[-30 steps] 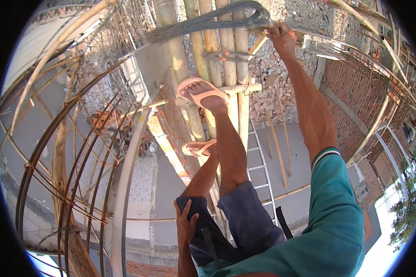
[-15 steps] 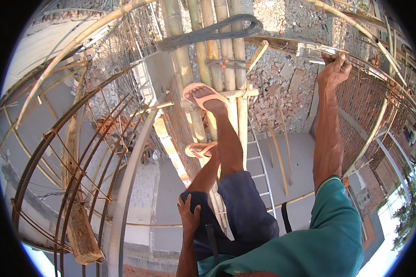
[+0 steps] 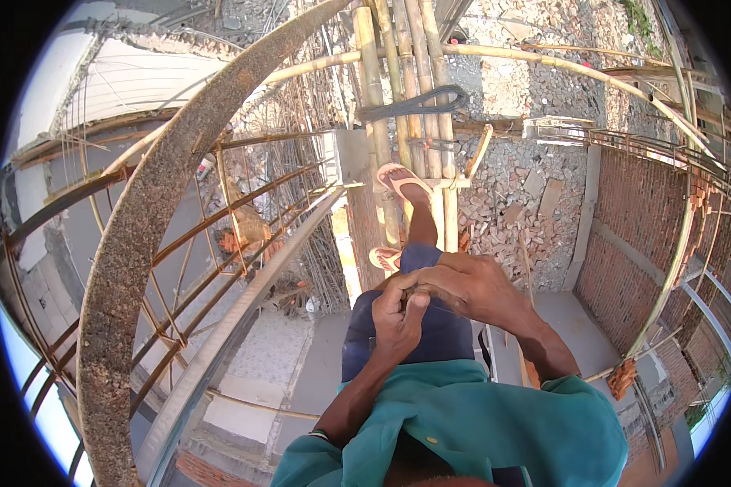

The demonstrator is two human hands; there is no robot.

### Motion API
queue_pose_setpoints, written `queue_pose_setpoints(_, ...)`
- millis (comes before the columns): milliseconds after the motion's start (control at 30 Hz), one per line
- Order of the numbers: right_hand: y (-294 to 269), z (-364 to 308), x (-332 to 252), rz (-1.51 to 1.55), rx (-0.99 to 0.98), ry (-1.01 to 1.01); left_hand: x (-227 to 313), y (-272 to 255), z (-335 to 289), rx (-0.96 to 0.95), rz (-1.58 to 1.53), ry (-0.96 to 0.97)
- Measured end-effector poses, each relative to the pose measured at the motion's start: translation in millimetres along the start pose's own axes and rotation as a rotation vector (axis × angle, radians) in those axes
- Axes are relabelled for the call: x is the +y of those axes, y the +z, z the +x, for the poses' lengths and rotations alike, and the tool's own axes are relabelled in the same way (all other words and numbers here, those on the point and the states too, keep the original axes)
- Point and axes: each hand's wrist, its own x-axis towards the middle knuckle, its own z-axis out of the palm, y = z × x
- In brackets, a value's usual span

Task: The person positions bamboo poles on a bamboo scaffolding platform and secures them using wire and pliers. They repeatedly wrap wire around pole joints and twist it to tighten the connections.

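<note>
In front of my lap, my left hand (image 3: 398,315) and my right hand (image 3: 475,288) meet with fingers bent and pressed together. Anything between them is hidden by the fingers. Beyond my hands, my sandalled feet rest on a row of bamboo poles (image 3: 451,213). Farther along the poles lies a looped bundle of dark wire (image 3: 410,105). Between that bundle and my feet is a pair of pincers (image 3: 434,144), lying across the bamboo; neither hand touches it.
A rough, speckled brown beam (image 3: 118,316) arcs close by on the left. Rusty rebar (image 3: 211,223) and a long pale metal bar (image 3: 244,300) lie inside it. Broken bricks (image 3: 503,195) cover the ground below, beside a brick wall (image 3: 642,235). A bamboo rail (image 3: 560,61) crosses ahead.
My right hand has come back from the rebar at the far right to my lap. My left hand has left my thigh and met it. The view has shifted, bringing the speckled beam in.
</note>
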Motion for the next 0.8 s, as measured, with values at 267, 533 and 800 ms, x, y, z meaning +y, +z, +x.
queue_pose_setpoints(267,-78,-34,-77,-0.381,-0.047,-0.129,110,-118,-116,0.233,0.652,0.173)
queue_pose_setpoints(533,-14,-4,-197,-0.306,-0.017,-0.477,174,-132,-171,0.12,0.602,0.183)
queue_pose_setpoints(800,92,-1,-247,0.33,-0.276,-0.354,182,-158,-207,0.429,-1.03,0.634)
